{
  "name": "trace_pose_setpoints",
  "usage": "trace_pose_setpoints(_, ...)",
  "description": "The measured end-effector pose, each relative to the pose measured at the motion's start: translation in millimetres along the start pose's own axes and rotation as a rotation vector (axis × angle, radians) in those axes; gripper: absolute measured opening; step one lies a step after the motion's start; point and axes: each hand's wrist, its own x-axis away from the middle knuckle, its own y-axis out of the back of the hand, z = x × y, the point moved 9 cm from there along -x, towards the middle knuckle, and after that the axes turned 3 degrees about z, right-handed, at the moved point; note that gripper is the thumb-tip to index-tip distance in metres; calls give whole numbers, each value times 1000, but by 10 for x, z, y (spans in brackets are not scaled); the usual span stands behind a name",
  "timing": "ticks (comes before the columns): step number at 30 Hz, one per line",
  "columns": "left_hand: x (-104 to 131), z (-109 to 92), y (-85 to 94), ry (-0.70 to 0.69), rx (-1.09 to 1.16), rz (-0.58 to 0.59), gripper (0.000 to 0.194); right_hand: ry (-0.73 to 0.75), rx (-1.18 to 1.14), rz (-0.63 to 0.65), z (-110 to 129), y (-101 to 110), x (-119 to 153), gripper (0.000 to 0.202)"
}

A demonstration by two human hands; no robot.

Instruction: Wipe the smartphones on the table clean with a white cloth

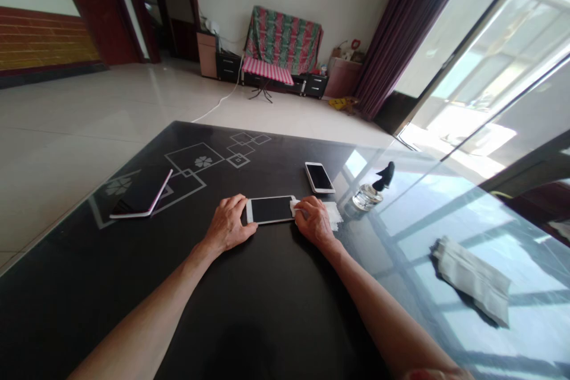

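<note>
A white-framed smartphone [271, 209] with a dark screen lies sideways on the black table between my hands. My left hand [228, 224] grips its left end, thumb at the near edge and fingers at the far edge. Pinched in the fingers of my right hand [315, 219] is a white wipe [332, 214], pressed against the phone's right end; part of it spreads out to the right under the hand. Just beyond, a second white phone [319, 177] rests face up. A clear spray bottle [367, 196] with a black nozzle stands to the right of it.
A dark-screened tablet-like device [141, 195] with a pale edge lies at the table's left. On the right side is a crumpled grey-white packet [472, 279]. The glossy tabletop [249, 285] reflects the window. Past its far edge are a tiled floor [169, 95] and a cloth-covered object [285, 35].
</note>
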Motion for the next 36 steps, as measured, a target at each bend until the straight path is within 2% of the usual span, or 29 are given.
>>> trace_pose_setpoints(8, -1, 5, 7, -14, -13, -25, 46, -72, 43, 20, -96, -98, -286, 19)
trace_pose_setpoints(17, -4, 22, -4, -21, 0, -36, 47, 6, 67, 9, 8, 43, 31, 18)
trace_pose_setpoints(26, 2, 0, 18, -7, 0, -20, 46, -50, 138, 27, -32, -107, -297, 19)
trace_pose_setpoints(36, -4, 10, 11, -7, 15, -32, 47, 4, 161, 50, 49, -4, -85, 16)
